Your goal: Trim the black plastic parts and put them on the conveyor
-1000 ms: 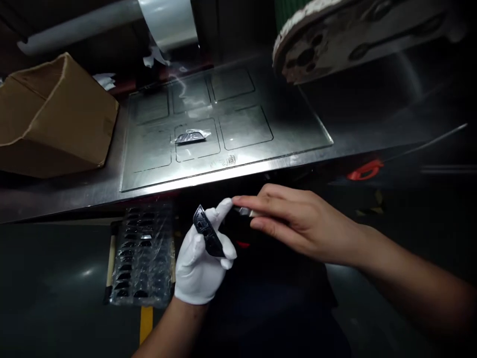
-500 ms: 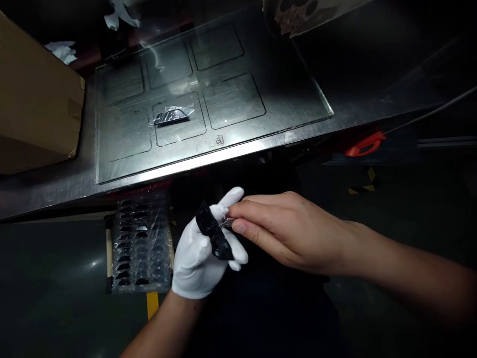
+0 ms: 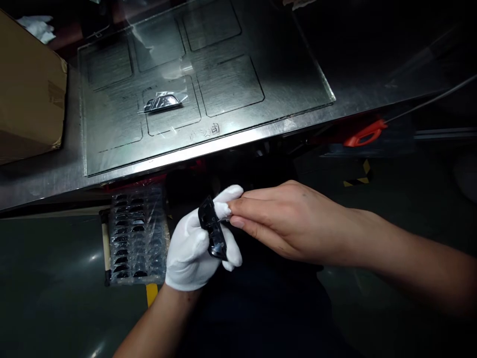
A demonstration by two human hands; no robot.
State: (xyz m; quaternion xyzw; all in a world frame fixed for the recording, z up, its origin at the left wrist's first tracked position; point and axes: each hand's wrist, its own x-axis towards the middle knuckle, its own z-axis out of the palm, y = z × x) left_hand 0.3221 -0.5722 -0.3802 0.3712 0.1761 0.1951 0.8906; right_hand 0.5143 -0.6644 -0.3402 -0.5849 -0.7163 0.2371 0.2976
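Note:
My left hand (image 3: 194, 248), in a white glove, is closed around a small black plastic part (image 3: 212, 228). The part is held on edge, its moulded inner side partly showing, with gloved fingers behind it and the thumb in front. My bare right hand (image 3: 286, 219) meets it from the right, thumb and forefinger pinched together beside the part and against a gloved fingertip. Between those fingertips a thin clear strip (image 3: 226, 220) just shows; most of it is hidden. On the glass sheet above lies a similar black part (image 3: 163, 102) on clear film.
A marked glass sheet (image 3: 238, 112) covers much of the metal bench. At left stands a cardboard box (image 3: 32, 94). Below the bench edge is a plastic-wrapped tray (image 3: 137, 238) with several dark parts. An orange-red handle (image 3: 367, 135) on a cord hangs at right.
The black part has turned a little more upright in my left hand. Both hands keep their grip close together. The view has shifted, so the bench sits slightly higher and further left.

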